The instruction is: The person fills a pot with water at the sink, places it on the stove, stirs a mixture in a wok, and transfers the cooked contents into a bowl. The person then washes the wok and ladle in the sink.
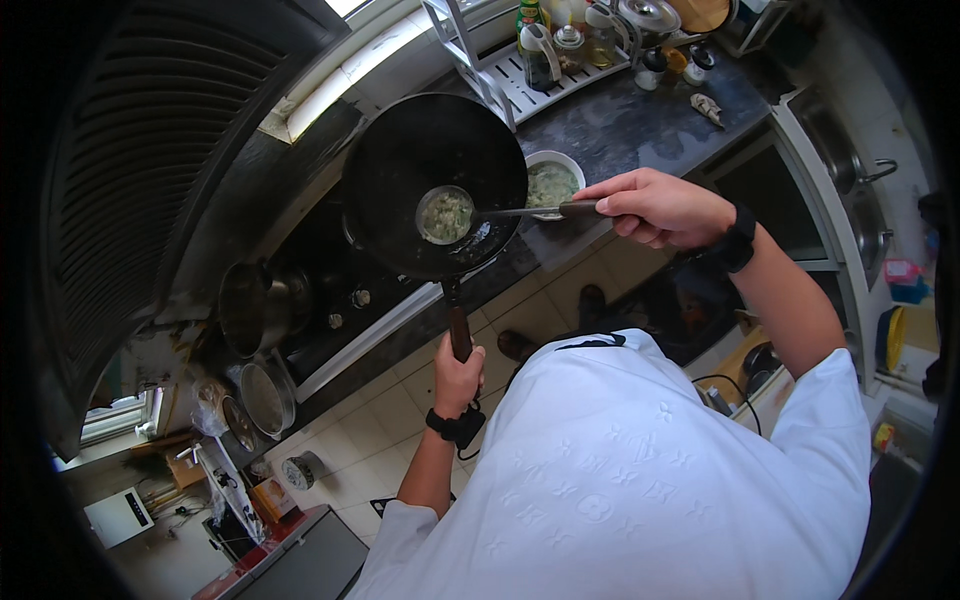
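My left hand [456,373] grips the brown handle of a black wok [420,142], which is tilted. In my right hand [660,210] is the dark handle of a metal ladle [517,213]. The ladle's bowl is over the lower part of the wok and holds a pale green food mixture [446,217]. Wet traces shine on the wok's surface beside it. Just right of the wok stands a white bowl [553,177] of greenish soup-like food on the dark countertop; the ladle's shaft passes over its near side.
A metal rack [517,79] with bottles and jars stands at the back. Seasoning jars [651,69] and a crumpled cloth [706,109] lie to its right, before a steel sink [829,135]. Left are a metal pot [255,309], a steamer-like pan [267,397] and a ribbed range hood [165,142].
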A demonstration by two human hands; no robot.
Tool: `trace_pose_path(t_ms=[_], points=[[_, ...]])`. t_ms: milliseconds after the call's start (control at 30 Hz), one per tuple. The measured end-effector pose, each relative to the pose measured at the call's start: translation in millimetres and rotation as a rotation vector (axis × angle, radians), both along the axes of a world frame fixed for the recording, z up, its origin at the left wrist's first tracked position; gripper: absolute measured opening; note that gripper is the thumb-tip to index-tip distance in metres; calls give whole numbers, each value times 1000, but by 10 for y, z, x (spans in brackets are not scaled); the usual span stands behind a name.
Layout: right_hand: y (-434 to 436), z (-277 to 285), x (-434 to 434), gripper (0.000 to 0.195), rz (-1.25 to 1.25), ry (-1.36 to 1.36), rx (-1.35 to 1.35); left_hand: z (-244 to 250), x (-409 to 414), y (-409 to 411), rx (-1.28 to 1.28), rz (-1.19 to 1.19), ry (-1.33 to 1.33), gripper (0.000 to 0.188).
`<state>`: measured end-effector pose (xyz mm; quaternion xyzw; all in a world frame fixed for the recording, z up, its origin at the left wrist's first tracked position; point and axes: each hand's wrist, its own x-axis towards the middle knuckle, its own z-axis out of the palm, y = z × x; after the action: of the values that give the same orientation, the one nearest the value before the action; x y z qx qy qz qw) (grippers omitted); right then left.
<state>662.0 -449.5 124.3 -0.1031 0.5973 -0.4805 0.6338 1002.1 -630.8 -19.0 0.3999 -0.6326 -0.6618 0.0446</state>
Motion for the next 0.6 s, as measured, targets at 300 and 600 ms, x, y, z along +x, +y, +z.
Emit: trace_pose_path(t_ms=[300, 600], points=[[519, 350, -288, 42, -98, 97, 18, -148, -1, 0, 35, 79, 62, 17], [950, -129, -404, 43, -243, 167, 100, -75, 36, -141, 41, 137, 69, 18]])
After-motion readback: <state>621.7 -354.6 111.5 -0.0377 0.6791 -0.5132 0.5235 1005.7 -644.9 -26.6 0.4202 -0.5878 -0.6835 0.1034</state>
